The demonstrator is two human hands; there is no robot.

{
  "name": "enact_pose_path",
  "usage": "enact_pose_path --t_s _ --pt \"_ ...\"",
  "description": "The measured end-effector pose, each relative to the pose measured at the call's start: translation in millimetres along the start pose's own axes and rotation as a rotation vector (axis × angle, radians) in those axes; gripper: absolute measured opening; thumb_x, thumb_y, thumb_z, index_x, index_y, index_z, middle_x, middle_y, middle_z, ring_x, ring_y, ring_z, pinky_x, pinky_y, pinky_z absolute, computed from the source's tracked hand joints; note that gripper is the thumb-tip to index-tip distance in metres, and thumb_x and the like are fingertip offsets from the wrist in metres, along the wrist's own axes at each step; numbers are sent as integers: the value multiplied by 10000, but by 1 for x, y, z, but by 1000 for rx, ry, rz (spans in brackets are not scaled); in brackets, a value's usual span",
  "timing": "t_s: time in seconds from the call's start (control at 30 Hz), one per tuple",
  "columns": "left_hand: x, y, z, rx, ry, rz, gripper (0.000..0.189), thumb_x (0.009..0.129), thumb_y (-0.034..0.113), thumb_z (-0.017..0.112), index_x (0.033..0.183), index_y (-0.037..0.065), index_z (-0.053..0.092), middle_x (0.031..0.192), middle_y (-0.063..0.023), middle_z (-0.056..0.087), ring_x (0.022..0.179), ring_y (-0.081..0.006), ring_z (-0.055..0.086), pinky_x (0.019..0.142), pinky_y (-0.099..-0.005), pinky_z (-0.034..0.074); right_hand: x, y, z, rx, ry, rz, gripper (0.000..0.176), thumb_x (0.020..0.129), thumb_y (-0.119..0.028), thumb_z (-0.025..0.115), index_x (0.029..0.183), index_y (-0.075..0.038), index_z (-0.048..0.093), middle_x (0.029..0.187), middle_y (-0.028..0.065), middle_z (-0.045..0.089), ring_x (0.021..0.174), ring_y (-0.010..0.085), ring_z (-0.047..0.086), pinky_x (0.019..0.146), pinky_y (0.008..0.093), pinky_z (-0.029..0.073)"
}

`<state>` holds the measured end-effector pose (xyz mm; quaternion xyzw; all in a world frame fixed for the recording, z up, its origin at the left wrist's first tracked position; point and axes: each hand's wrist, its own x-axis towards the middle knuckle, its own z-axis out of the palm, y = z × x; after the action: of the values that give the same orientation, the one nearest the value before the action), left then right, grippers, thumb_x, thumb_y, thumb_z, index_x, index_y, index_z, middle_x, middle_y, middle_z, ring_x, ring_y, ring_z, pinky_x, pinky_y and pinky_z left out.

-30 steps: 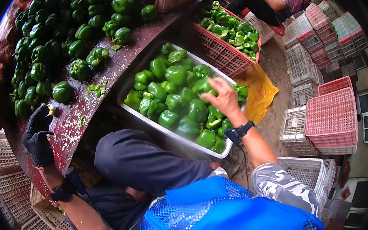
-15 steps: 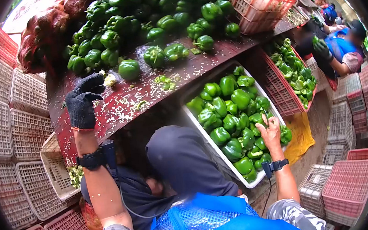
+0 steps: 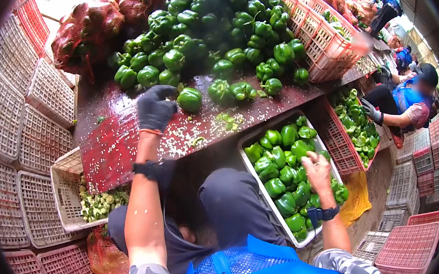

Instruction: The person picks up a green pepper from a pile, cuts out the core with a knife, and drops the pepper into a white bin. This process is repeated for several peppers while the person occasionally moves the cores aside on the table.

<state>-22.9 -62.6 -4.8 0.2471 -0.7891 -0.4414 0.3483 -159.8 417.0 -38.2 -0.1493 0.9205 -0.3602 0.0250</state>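
Observation:
My left hand (image 3: 156, 110), in a dark glove, is over the red table (image 3: 108, 158) with its fingers and thumb apart and nothing between them. Just right of its fingertips sits a green bell pepper (image 3: 190, 99). More bell peppers (image 3: 209, 27) are piled behind it. My right hand (image 3: 317, 172), bare and somewhat blurred, is above a white crate (image 3: 250, 164) full of green peppers (image 3: 286, 203). Its fingers are curled in; whatever they may hold cannot be made out.
A white crate of pale pepper cores (image 3: 102, 204) stands at the left, beside stacked crates (image 3: 41, 207). Red mesh sacks (image 3: 88, 36) and a pink crate (image 3: 315, 38) are on the table. A co-worker (image 3: 411, 97) sits at right by a red crate (image 3: 339, 141) of peppers.
My left hand has moved across the table toward the single pepper. My right hand stays over the pepper crate, its fingers more curled. The whole view has shifted.

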Motion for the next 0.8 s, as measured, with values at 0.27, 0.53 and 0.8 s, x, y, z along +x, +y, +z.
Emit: enact_pose_path --t_s 0.27,0.53,0.8 --pt "15 -18 98 791 -167 190 298 750 199 679 1027 102 730 1229 -126 623 1200 -326 545 920 -478 465 -8 -48 73 154 -165 -237 361 845 -286 760 1070 -6 725 894 158 715 820 273 707 743 363 563" --pt "18 -28 97 714 -134 56 369 692 187 787 1041 113 689 1106 -146 628 1051 -373 595 862 -467 509 18 -101 83 345 -338 -189 386 882 -331 719 1112 -21 716 909 122 715 884 267 696 806 376 546" --pt "-7 28 60 -99 -263 83 419 770 71 821 1158 85 664 1047 -34 689 911 -130 644 822 -294 544 68 -172 142 1130 -730 132 534 988 -525 575 1183 -29 601 876 97 708 632 126 659 427 249 439"
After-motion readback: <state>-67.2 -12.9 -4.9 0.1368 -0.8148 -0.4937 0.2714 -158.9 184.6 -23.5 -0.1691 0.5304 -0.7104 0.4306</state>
